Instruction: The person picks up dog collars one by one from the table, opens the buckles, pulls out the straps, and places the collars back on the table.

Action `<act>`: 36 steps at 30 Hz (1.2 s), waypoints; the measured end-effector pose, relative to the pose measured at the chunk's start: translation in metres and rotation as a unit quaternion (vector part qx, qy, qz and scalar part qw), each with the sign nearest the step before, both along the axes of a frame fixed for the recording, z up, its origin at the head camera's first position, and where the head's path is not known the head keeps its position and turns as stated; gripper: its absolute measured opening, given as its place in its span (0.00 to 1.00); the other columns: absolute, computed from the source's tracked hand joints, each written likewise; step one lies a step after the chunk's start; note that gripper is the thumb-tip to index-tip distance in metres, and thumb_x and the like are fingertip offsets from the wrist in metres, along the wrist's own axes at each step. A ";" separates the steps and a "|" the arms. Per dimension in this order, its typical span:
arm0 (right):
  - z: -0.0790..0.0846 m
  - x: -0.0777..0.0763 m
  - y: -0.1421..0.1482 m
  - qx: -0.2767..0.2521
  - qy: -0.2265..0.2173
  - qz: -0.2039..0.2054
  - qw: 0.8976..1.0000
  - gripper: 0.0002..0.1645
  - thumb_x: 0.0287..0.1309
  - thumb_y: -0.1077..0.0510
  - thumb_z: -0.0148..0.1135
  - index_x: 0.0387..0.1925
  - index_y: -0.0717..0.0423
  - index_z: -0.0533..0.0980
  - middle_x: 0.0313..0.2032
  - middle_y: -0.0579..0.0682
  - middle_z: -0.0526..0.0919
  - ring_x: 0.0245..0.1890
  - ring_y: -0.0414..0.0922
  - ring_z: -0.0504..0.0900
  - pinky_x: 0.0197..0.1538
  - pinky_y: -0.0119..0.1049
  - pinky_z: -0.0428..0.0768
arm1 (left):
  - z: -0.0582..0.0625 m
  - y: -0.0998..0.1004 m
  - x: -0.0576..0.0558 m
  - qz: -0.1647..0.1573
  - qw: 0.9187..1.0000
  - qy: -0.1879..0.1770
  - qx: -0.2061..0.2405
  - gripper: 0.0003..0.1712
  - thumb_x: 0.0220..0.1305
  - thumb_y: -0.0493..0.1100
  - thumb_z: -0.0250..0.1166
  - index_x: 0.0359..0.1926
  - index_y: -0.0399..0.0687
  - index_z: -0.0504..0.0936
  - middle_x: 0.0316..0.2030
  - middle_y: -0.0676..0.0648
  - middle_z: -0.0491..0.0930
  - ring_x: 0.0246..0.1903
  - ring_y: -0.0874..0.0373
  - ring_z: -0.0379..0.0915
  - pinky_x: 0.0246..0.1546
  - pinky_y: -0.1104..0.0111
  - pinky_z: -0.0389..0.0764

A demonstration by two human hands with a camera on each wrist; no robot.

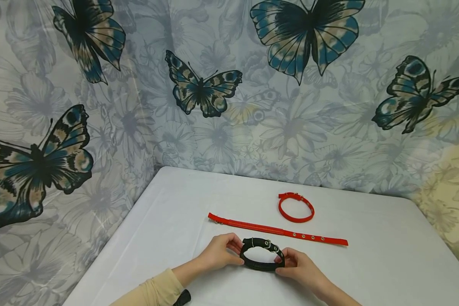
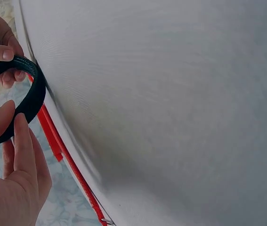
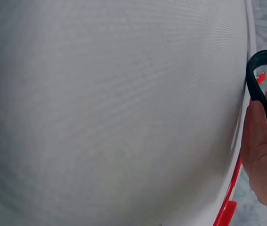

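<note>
A black collar (image 1: 262, 267), buckled into a ring, is held between both hands close above or on the white table. My left hand (image 1: 219, 254) pinches its left side with thumb and fingers. On the opposite side my right hand (image 1: 301, 268) pinches the band the same way. The metal buckle and eyelets face the far side of the ring. In the left wrist view the black collar (image 2: 35, 96) shows its curved band and eyelets between the two hands. The right wrist view catches the collar (image 3: 255, 84) at its right edge.
Behind the hands a red collar (image 1: 264, 228) lies stretched flat on the table (image 1: 382, 255). Farther back sits a second red collar (image 1: 296, 220), buckled into a ring. A dark object (image 1: 182, 297) is partly hidden by the left sleeve. Butterfly-patterned cloth (image 1: 222, 140) hangs behind the table.
</note>
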State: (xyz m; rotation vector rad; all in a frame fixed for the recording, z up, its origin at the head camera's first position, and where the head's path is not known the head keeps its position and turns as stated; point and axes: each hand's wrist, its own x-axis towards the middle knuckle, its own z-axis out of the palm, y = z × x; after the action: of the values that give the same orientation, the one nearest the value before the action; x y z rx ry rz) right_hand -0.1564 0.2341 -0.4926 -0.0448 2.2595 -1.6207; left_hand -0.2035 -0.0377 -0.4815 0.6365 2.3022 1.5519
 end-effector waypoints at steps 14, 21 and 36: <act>0.006 0.002 0.002 0.098 0.076 -0.007 0.992 0.18 0.46 0.60 0.75 0.39 0.57 0.78 0.37 0.46 0.83 0.42 0.46 0.81 0.51 0.52 0.76 | 0.001 0.001 0.002 0.002 1.000 0.008 -0.005 0.19 0.43 0.31 0.78 0.36 0.48 0.80 0.29 0.56 0.83 0.31 0.66 0.79 0.40 0.69 0.76; 0.007 0.003 0.004 0.099 0.090 -0.002 0.991 0.16 0.48 0.60 0.74 0.38 0.57 0.78 0.35 0.45 0.83 0.40 0.45 0.80 0.48 0.45 0.76 | -0.001 0.001 0.002 0.004 1.000 0.009 -0.005 0.19 0.43 0.32 0.78 0.35 0.49 0.80 0.29 0.57 0.82 0.31 0.65 0.78 0.40 0.69 0.76; 0.010 0.003 0.004 0.114 0.107 0.018 0.988 0.15 0.49 0.58 0.74 0.37 0.56 0.78 0.34 0.44 0.82 0.42 0.46 0.81 0.48 0.44 0.76 | 0.001 -0.002 0.002 -0.033 0.998 0.042 0.038 0.19 0.46 0.30 0.76 0.39 0.45 0.81 0.33 0.57 0.80 0.36 0.65 0.78 0.37 0.74 0.82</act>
State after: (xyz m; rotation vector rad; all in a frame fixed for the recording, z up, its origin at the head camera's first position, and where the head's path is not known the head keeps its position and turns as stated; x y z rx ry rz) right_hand -0.1533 0.2384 -0.4830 -0.2105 2.5770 -1.3878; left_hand -0.2010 -0.0397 -0.4809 0.8052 2.2653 1.6184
